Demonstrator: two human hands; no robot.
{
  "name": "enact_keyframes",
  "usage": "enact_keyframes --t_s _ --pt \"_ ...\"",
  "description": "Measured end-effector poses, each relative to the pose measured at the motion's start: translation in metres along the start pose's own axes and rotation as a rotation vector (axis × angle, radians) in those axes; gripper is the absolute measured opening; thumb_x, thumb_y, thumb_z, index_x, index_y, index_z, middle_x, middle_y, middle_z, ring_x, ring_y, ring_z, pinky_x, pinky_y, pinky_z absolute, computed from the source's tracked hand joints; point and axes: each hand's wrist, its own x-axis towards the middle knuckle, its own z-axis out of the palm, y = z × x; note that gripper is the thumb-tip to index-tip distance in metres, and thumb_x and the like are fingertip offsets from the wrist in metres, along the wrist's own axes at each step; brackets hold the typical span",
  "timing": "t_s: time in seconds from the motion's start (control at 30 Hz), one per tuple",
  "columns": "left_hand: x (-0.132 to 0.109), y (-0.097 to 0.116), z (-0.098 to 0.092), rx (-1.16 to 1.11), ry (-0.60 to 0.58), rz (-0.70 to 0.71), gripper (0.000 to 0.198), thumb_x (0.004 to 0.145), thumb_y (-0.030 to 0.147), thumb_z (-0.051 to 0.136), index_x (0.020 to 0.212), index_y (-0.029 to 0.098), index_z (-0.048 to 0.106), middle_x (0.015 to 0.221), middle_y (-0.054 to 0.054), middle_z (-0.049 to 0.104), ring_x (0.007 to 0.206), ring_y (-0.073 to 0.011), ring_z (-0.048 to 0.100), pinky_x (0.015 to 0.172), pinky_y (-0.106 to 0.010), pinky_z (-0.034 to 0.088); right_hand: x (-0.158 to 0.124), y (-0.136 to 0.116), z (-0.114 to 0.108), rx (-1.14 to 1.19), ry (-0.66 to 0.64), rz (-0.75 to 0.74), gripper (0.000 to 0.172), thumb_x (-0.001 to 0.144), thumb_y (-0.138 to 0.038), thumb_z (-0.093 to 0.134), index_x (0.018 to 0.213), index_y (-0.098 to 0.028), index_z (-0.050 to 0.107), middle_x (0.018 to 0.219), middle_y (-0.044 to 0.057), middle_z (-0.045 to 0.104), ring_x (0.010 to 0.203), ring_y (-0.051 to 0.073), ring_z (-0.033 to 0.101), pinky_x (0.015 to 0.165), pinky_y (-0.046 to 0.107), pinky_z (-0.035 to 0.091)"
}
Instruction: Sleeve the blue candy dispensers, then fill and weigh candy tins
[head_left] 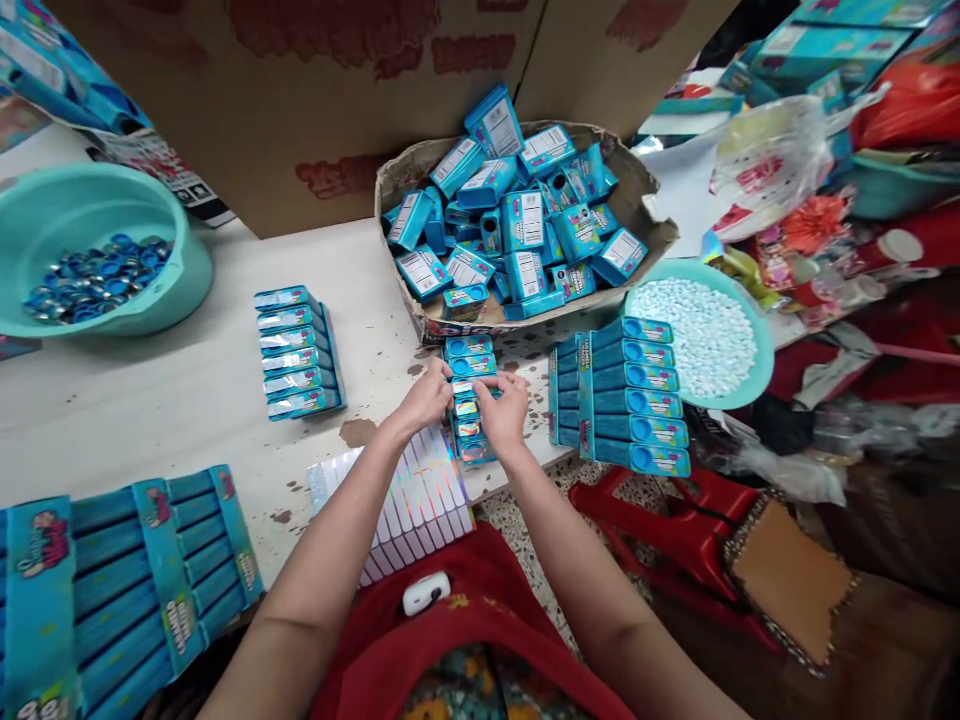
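Observation:
A row of small blue boxes (470,365) stands on the table in front of me. Several box tops nearest me carry shiny rainbow stickers (468,427). At the row's left side, my left hand (429,397) has its fingers pinched at one end of a pale, glossy sticker (463,387) on a box top. My right hand (505,408) pinches at the other end, its fingertips touching the same box; the exact grip is partly hidden. A sheet of shiny stickers (420,500) lies below my left forearm at the table's front edge.
A cardboard tray (397,300) of loose blue boxes sits behind the row. Stacked boxes stand left (300,355) and right (619,395). A teal basin (184,270) holds metallic-blue caps; another basin (763,345) holds pale pellets. Bundled packs (127,580) lie front left; a red stool (675,530) stands right.

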Motion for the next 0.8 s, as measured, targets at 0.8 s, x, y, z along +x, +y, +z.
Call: enact_keyframes --t_s 0.8 --pt "-0.181 -0.148 -0.075 0.433 0.51 -0.576 0.009 0.078 0.027 0.048 0.074 0.02 0.053 0.069 -0.001 0.057 0.07 -0.0158 0.055 0.064 -0.025 0.04 -0.162 -0.043 0.096 0.02 -0.688 -0.609 0.031 0.084 -0.013 0.048 0.114 -0.018 0.055 0.113 0.012 0.055 0.107 0.023 0.048 0.093 0.04 0.045"
